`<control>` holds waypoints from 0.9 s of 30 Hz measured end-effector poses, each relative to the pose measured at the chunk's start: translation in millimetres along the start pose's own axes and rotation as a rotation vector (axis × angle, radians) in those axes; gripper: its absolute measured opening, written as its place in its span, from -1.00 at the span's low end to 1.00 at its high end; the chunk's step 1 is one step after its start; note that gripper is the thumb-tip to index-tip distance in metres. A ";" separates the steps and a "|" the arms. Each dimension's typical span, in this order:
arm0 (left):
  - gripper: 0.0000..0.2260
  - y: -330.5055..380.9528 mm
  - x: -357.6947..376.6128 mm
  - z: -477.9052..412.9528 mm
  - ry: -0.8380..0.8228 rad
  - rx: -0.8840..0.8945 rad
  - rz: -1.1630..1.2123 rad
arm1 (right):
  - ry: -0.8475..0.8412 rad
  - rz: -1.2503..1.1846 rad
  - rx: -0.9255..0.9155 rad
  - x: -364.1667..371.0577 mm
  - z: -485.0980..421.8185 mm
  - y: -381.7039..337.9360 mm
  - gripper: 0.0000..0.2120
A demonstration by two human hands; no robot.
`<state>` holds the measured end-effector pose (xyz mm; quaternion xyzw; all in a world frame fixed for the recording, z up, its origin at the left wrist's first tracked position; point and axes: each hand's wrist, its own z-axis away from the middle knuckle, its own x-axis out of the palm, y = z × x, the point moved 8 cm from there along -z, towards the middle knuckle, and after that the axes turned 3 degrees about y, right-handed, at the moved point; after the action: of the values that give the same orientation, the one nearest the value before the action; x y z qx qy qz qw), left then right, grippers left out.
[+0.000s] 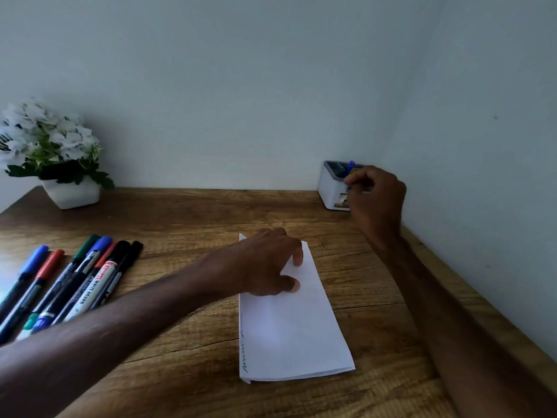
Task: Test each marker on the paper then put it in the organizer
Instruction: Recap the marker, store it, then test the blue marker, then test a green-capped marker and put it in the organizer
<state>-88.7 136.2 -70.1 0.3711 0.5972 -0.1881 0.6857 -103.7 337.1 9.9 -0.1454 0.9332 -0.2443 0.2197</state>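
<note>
Stowing seemed in hand: the right hand (375, 197) curled by the blue marker (351, 166) in the far-right organizer (328, 188), grip unclear. The left hand (265, 263), holding nothing, pressed the folded paper (289, 333). Next: fetch from the left markers (90, 282).

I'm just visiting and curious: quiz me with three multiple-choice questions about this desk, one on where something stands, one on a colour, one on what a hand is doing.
1. Where on the desk does the organizer stand?
A. Front edge
B. Back right corner
C. Middle

2. What colour are the flowers?
A. Red
B. White
C. Yellow

3. What is the left hand doing?
A. Pressing on the paper
B. Holding a cup
C. Hanging in the air

Answers:
1 B: it sits far back on the right.
2 B: the blooms are all white.
3 A: its fingers and thumb touch the folded paper.
</note>
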 end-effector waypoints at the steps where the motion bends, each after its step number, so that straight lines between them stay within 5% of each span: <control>1: -0.61 -0.3 -0.1 0.4 0.000 -0.002 0.000 | -0.016 -0.016 -0.024 0.5 4.8 -10.3 -0.82; 6: -0.66 -0.5 -6.3 8.9 0.053 -0.001 0.039 | -0.233 -0.170 -0.218 18.6 43.7 -72.9 -0.79; 14: -0.85 -11.8 -34.8 76.3 0.485 -0.062 0.105 | -0.449 -0.394 -0.343 26.2 96.3 -144.7 -0.75; 22: -0.80 -71.9 -48.7 151.9 0.606 -0.302 -0.226 | -0.678 -0.487 -0.486 41.5 149.4 -185.9 -0.78; 27: -0.73 -105.6 -62.4 165.6 0.509 -0.549 -0.375 | -0.712 -0.464 -0.519 44.7 158.2 -187.6 -0.79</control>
<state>-63.7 -65.9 -38.5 0.0941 0.8327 -0.0461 0.5437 -35.3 100.9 -31.8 -0.4735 0.7733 0.0183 0.4213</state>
